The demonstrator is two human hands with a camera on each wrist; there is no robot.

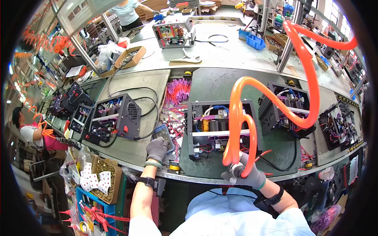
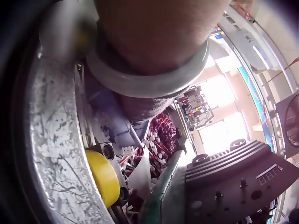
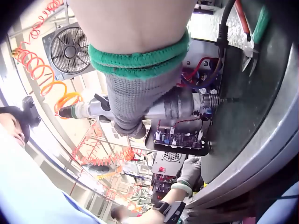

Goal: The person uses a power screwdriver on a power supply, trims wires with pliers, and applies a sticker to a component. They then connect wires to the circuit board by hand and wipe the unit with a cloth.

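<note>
- Green-topped bench [image 1: 228, 84] in a busy workshop; open chassis [image 1: 208, 134] on it, facing the wearer, interior upward, presumably for access from above.
- Right hand [image 1: 248, 175] wrapped round a driver [image 3: 177, 106] at the chassis's near side. Bit contact: cannot tell.
- Left hand [image 1: 158, 149], well apart from the right, at the tray [image 1: 171, 146] of small parts left of the chassis; likely set there for easy reach. Fingertips hidden; cannot tell whether anything is pinched.
- Orange hose [image 1: 235, 114] loops above the chassis, probably hung to keep slack off the bench; it blocks part of the head view.
- Pliers [image 3: 251, 52] by the chassis's near right corner.
- Wires [image 1: 178, 91] beyond its far left corner.
- Right unit [image 1: 268, 118] just right of the chassis.
</note>
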